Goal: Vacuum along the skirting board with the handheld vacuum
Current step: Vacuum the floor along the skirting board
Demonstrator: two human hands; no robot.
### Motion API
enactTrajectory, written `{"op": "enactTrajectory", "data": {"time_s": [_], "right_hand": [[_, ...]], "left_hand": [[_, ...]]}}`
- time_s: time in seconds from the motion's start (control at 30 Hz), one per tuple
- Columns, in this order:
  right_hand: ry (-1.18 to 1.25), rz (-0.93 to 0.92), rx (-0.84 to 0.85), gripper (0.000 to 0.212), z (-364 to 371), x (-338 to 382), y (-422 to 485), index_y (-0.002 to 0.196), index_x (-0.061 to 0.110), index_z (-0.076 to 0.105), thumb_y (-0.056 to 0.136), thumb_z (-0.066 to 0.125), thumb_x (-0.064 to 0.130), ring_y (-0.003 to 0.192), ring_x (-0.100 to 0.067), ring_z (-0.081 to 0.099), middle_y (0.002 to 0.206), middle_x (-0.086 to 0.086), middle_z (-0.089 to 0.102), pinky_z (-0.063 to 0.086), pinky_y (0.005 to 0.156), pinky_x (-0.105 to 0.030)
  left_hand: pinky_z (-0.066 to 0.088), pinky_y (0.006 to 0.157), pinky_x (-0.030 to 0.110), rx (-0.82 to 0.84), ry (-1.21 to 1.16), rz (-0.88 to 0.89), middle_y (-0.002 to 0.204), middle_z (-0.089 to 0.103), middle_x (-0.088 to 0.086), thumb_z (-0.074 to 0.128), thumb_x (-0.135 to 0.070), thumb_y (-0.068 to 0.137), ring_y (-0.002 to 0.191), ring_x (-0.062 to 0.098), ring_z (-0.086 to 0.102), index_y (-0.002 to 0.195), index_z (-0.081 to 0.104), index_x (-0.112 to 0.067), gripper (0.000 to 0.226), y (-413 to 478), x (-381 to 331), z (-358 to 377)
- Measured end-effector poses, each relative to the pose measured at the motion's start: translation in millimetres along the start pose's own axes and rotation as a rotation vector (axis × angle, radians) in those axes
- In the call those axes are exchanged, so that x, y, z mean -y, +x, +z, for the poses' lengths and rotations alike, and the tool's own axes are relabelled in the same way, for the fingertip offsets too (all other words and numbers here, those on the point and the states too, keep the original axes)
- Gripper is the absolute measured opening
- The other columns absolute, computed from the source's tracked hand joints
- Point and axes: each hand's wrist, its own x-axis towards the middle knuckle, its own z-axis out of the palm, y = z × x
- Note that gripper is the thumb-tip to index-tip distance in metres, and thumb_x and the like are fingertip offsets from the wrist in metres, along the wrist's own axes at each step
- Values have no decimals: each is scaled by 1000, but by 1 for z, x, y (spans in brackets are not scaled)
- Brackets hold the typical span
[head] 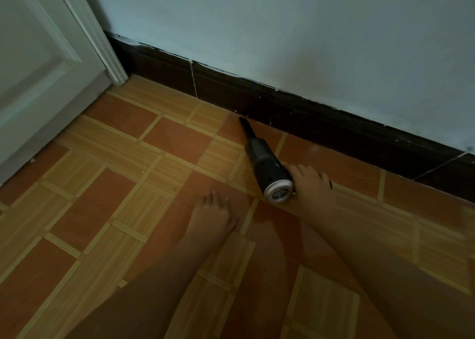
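Note:
The handheld vacuum (267, 166) is black with a silver vented rear cap and lies low over the tiled floor. Its narrow nozzle points up-left, and the tip sits just short of the dark brown skirting board (308, 117) under the pale wall. My right hand (312, 187) is closed around the vacuum's handle, whose black end pokes out past my fingers. My left hand (210, 216) rests flat on the floor to the left of the vacuum, fingers spread and holding nothing.
A white door (38, 76) and its moulded frame (102, 43) stand at the left, where the skirting board starts. The floor (128, 184) is orange and wood-pattern tile. The skirting runs on down to the right edge, with pale grout joints.

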Motion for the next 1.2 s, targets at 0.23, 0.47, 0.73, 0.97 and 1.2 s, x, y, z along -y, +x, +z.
{"op": "enactTrajectory", "data": {"time_s": [0.23, 0.47, 0.73, 0.97, 1.2], "right_hand": [[-24, 37, 21, 53, -15, -22, -23, 133, 23, 39, 86, 61, 29, 122, -16, 40, 129, 3, 50, 23, 102, -33], [-64, 92, 28, 48, -32, -43, -51, 130, 22, 41, 86, 60, 26, 119, -17, 42, 125, 2, 52, 25, 103, -36], [-79, 126, 52, 52, -45, -63, -76, 133, 24, 38, 86, 60, 27, 122, -16, 40, 128, 3, 50, 23, 105, -36], [-42, 125, 37, 53, -40, -62, -78, 133, 22, 39, 85, 60, 27, 123, -17, 41, 128, 1, 51, 22, 106, -36], [4, 109, 28, 51, -25, -43, -59, 132, 20, 41, 86, 60, 27, 123, -16, 40, 128, 1, 51, 22, 105, -34]], "left_hand": [[18, 114, 42, 4, 42, -39, 148, 30, 25, 25, -42, 99, 137, 32, 31, 143, 30, -9, 56, 2, -4, -1], [23, 111, 39, 28, 45, -46, 145, 34, 24, 29, -46, 98, 134, 31, 35, 142, 32, -8, 58, 3, -6, -4], [18, 115, 41, 70, 25, -50, 152, 20, 23, 28, -44, 98, 141, 32, 22, 148, 18, -9, 61, -4, -7, -4], [14, 117, 37, 105, 2, -11, 155, 9, 24, 26, -47, 99, 143, 31, 16, 149, 8, -10, 65, -7, 2, -3], [14, 117, 40, 117, 24, 31, 155, 6, 24, 26, -51, 97, 144, 31, 15, 150, 7, -12, 68, -9, 8, -1]]}}
